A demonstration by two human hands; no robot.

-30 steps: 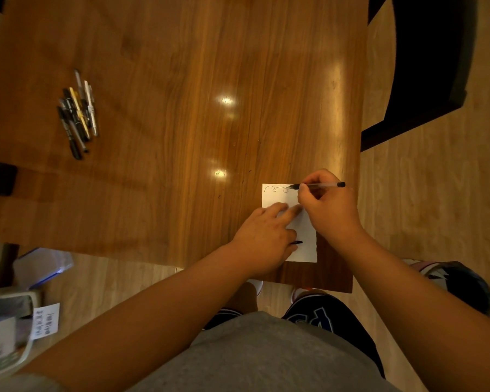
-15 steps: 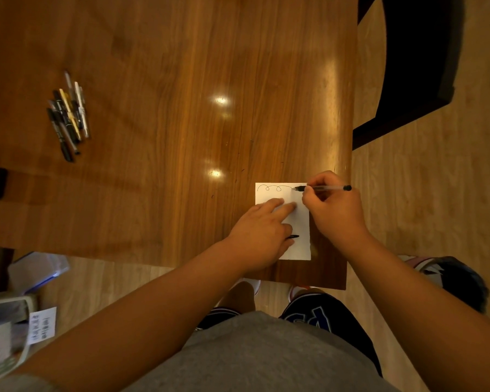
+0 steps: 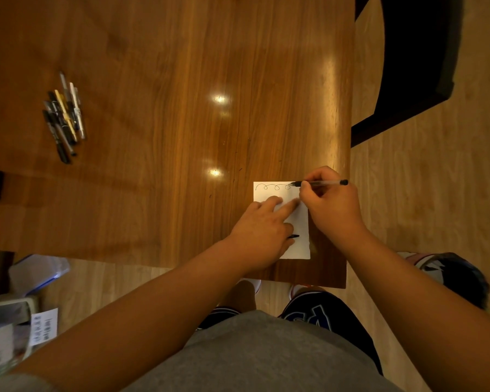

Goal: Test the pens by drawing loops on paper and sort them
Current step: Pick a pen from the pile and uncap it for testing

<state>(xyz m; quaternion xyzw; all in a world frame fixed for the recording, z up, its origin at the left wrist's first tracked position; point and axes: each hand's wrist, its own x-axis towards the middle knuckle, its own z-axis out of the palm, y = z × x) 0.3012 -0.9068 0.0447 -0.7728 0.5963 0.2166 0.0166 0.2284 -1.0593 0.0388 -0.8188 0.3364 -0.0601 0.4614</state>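
My right hand (image 3: 333,212) grips the pen (image 3: 324,183), its tip on the paper (image 3: 301,222). My left hand (image 3: 262,233) presses it flat, fingers straight.

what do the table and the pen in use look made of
The table: wood or wood veneer under glossy varnish, going by the grain and sharp lamp glints. The pen: likely a clear plastic barrel, pale and see-through, with a dark end plug.
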